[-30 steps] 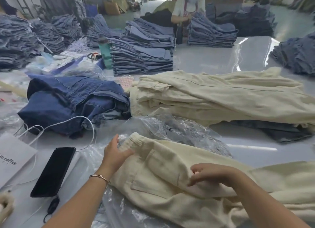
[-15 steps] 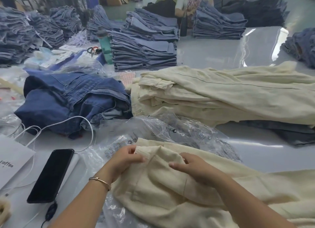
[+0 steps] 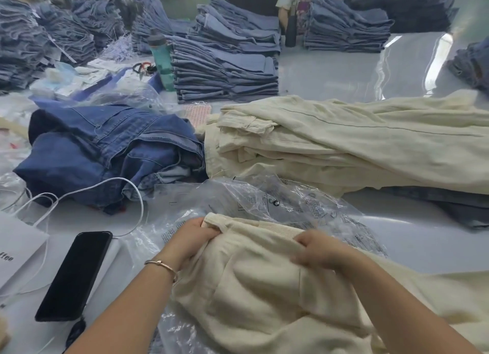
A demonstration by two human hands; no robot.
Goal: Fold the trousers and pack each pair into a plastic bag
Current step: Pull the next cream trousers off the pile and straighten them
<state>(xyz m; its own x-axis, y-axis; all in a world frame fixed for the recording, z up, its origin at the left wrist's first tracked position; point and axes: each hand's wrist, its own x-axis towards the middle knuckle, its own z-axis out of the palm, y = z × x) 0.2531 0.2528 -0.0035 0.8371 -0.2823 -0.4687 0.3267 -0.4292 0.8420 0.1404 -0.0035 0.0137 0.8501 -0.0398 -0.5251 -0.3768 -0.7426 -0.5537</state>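
A cream pair of trousers (image 3: 254, 295) lies in front of me on crumpled clear plastic bags (image 3: 277, 203). My left hand (image 3: 190, 240) grips the waistband at its left corner. My right hand (image 3: 317, 250) grips the same waistband further right, fingers curled over the edge. The cloth between the two hands is bunched and lifted a little. The trouser legs trail off to the lower right. A stack of more cream trousers (image 3: 344, 144) lies just beyond the bags.
A heap of dark blue denim (image 3: 105, 147) sits at the left. A black phone (image 3: 75, 274) with a white cable and a white paper bag (image 3: 16, 250) lie near my left arm. Stacks of folded jeans (image 3: 225, 70) and a teal bottle (image 3: 162, 60) stand behind.
Both hands have moved up to the waistband and taken hold of it. The right hand shifted from the trouser seat to the top edge, and the cloth is now gathered between them.
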